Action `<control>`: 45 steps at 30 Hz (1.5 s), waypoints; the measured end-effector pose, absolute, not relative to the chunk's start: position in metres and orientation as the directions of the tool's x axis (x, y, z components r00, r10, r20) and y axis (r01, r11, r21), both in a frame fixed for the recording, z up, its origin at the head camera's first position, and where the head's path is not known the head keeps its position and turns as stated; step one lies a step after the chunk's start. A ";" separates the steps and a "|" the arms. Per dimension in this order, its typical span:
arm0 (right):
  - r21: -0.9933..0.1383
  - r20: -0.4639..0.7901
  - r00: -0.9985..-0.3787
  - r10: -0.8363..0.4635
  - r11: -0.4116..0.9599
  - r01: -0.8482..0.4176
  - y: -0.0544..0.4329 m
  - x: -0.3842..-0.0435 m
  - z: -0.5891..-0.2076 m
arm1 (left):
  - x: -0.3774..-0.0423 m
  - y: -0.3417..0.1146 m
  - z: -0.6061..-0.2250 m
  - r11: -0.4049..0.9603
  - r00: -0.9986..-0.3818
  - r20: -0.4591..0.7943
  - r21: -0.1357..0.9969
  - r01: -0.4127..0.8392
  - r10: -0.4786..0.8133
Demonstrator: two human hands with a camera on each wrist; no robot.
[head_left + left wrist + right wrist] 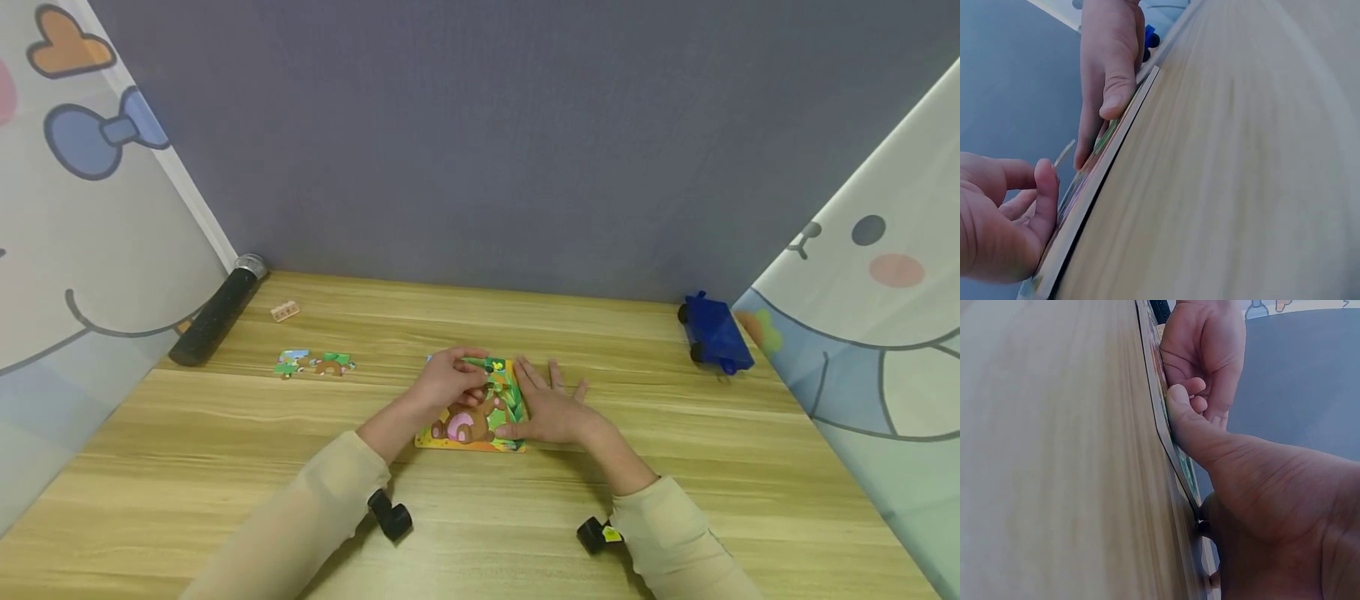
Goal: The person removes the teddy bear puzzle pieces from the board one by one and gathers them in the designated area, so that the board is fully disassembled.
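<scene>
Head | left hand [448, 385]: fingers pinching piece [1065, 152] | right hand [553, 413]: fingers spread, thumb on puzzle [467, 427]

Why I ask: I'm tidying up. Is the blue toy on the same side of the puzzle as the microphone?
No, in the head view the microphone lies left of the puzzle, the blue toy right.

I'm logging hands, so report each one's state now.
Left hand: closed, pinching a thin piece.
Right hand: open, resting on the board's right side.
</scene>
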State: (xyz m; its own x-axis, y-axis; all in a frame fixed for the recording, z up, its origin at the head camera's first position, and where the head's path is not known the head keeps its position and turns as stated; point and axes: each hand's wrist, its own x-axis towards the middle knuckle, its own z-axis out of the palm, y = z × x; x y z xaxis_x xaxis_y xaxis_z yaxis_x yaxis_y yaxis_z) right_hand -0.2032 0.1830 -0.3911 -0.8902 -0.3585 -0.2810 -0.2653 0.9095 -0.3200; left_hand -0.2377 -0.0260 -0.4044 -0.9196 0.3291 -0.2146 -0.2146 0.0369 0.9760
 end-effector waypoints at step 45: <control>-0.327 -0.279 -0.893 -0.354 0.909 -0.259 0.183 -0.203 -0.392 | -0.248 -0.139 -0.404 0.152 -0.925 -0.194 0.977 -0.151 0.326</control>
State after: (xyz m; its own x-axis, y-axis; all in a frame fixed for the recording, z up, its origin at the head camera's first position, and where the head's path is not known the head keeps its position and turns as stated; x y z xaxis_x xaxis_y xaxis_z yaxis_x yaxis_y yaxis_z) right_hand -0.2029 0.1832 -0.3915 -0.8926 -0.3543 -0.2788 -0.2588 0.9091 -0.3266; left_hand -0.2476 -0.1390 -0.4042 -0.9253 0.3258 -0.1941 -0.1514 0.1519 0.9767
